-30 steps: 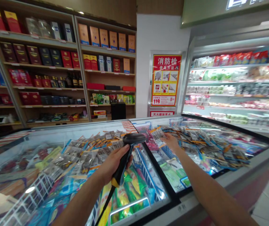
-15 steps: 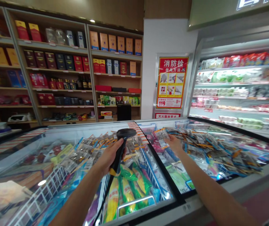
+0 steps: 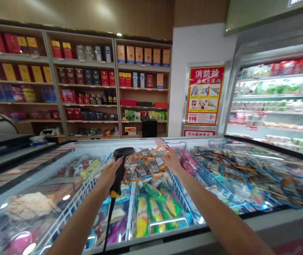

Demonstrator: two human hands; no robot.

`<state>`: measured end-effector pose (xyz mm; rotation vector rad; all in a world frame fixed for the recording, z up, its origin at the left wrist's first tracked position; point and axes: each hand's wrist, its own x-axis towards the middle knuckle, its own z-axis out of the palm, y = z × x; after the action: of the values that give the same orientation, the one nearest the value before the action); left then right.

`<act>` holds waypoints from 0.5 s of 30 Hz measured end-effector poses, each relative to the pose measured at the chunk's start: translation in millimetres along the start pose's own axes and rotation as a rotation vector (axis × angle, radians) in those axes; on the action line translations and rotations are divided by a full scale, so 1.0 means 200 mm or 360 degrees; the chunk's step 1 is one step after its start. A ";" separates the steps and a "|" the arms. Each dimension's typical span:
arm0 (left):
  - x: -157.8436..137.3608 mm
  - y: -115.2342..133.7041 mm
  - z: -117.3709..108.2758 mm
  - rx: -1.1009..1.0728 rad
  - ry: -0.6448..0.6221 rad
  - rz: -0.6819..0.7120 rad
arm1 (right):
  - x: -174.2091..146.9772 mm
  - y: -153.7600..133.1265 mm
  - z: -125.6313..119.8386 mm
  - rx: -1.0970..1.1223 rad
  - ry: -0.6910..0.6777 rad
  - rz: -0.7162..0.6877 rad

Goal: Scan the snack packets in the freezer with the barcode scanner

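My left hand point(image 3: 111, 177) is wrapped round the handle of a black and yellow barcode scanner point(image 3: 119, 173), its head upward and its cable hanging down. My right hand point(image 3: 172, 161) reaches over the left freezer section, its fingertips closed on a small clear packet with an orange edge point(image 3: 159, 152). The packet is slightly blurred and overlaps a pile of similar packets point(image 3: 146, 166) lying on the glass. A larger spread of such packets point(image 3: 236, 163) lies on the right section. Below the glass, yellow and green corn-like packs point(image 3: 154, 209) fill a basket.
The chest freezer has glass tops and a dark front rim point(image 3: 178, 233). White wire baskets point(image 3: 69, 209) stand inside. Behind are wooden shelves of boxes point(image 3: 85, 76), a red fire-hydrant notice point(image 3: 205, 95) and a lit open chiller point(image 3: 279, 106) at the right.
My right hand has moved left from the right section to the pile on the left, with the packet. The scanner has shifted left, away from that pile. The view has turned left.
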<state>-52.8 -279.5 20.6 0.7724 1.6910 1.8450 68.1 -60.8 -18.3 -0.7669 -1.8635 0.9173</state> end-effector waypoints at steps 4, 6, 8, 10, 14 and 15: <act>0.00 0.00 -0.05 -0.0024 0.0068 0.0003 | 0.01 -0.09 0.12 -0.0282 0.0018 0.0049; 0.00 0.00 -0.07 -0.0030 0.0091 0.0020 | 0.02 -0.12 0.17 -0.0363 0.0000 0.0081; 0.00 0.00 -0.08 -0.0011 0.0103 0.0035 | 0.01 -0.14 0.22 -0.0396 -0.0017 0.0083; 0.00 0.00 -0.07 0.0003 0.0102 0.0041 | 0.01 -0.14 0.24 -0.0389 -0.0021 0.0048; -0.02 0.03 -0.02 0.0018 0.0063 0.0026 | 0.01 -0.11 0.22 -0.0357 0.0001 -0.0031; -0.03 0.04 0.00 0.0026 0.0058 0.0012 | 0.02 -0.10 0.19 -0.0360 0.0018 -0.0043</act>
<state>-49.5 -284.3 28.1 0.7574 1.7300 1.8630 29.3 -79.3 -13.1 -0.8780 -1.9847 0.6907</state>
